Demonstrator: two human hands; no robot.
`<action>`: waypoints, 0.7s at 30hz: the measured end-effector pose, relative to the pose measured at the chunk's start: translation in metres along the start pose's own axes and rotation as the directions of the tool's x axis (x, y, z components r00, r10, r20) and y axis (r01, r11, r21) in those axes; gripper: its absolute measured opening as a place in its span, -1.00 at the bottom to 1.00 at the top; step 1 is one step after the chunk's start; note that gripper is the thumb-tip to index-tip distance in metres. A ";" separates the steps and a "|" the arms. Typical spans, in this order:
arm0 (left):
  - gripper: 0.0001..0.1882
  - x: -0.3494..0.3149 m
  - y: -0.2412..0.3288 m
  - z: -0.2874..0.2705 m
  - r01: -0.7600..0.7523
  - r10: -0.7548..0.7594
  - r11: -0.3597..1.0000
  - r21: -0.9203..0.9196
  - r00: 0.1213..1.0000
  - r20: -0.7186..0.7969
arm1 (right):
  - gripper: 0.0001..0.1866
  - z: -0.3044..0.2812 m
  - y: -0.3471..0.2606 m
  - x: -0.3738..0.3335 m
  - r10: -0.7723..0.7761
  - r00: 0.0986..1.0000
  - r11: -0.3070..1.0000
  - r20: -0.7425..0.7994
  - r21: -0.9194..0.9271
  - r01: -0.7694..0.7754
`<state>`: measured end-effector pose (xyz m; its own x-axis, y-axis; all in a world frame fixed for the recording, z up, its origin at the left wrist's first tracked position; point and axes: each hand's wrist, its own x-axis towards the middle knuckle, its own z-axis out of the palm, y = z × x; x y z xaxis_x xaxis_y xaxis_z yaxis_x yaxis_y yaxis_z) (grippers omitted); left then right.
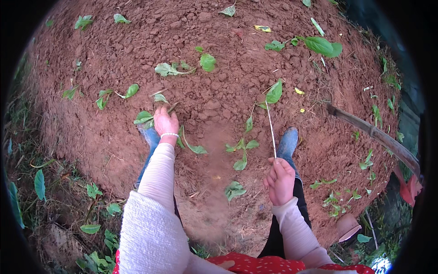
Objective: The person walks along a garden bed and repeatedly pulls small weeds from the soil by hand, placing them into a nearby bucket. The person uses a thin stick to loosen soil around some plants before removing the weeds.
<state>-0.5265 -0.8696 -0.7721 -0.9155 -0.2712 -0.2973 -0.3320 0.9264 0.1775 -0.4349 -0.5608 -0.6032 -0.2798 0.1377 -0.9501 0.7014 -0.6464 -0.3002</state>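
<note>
My left hand (165,121), with a beaded bracelet at the wrist, reaches down to the reddish-brown soil, fingers stretched and tips near the ground. A green leaf (144,117) lies against its left side, and a pale wilted leaf (160,97) is just beyond the fingertips. A narrow, dull leaf sits at its right edge. My right hand (279,180) is closed around the near end of a thin white stick (272,130). The stick's far tip points to a broad green leaf (274,92) on the soil. Between my hands lies a small leafy seedling (242,153).
My blue boots (287,142) stand on the soil (214,27), where loose leafy plants (321,45) are scattered. A bent bamboo pole (374,132) crosses the right side. A pinkish pot (348,227) lies at lower right. Weeds (40,185) line the left edge.
</note>
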 end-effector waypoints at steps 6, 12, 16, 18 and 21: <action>-0.61 0.021 -0.007 0.002 -0.175 0.176 0.964 0.198 0.984 0.014 | -0.84 0.009 0.016 0.005 -0.022 1.000 0.999 -0.016 -0.051 0.021; -0.65 0.029 -0.018 0.019 -0.205 0.162 0.915 0.348 0.976 0.149 | -0.83 0.015 0.026 0.012 -0.027 1.000 0.992 -0.013 -0.125 0.025; -0.86 0.026 -0.014 0.003 -0.140 0.135 0.985 0.101 0.989 0.061 | -0.84 0.019 0.026 0.011 -0.010 1.000 0.995 -0.014 -0.097 0.008; -0.84 0.031 -0.022 -0.001 0.038 -0.026 0.988 -0.151 0.996 0.081 | -0.83 0.017 0.026 0.014 -0.009 1.000 0.992 -0.004 -0.124 0.009; -0.90 0.021 -0.010 -0.013 0.393 -0.359 0.574 -0.719 0.909 0.211 | -0.83 0.017 0.025 0.009 0.010 1.000 0.990 0.005 -0.139 -0.010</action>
<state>-0.5457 -0.8883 -0.7677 -0.6652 -0.5236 -0.5323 -0.7138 0.2370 0.6590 -0.4309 -0.5884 -0.6176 -0.2755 0.1275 -0.9528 0.7881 -0.5376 -0.2998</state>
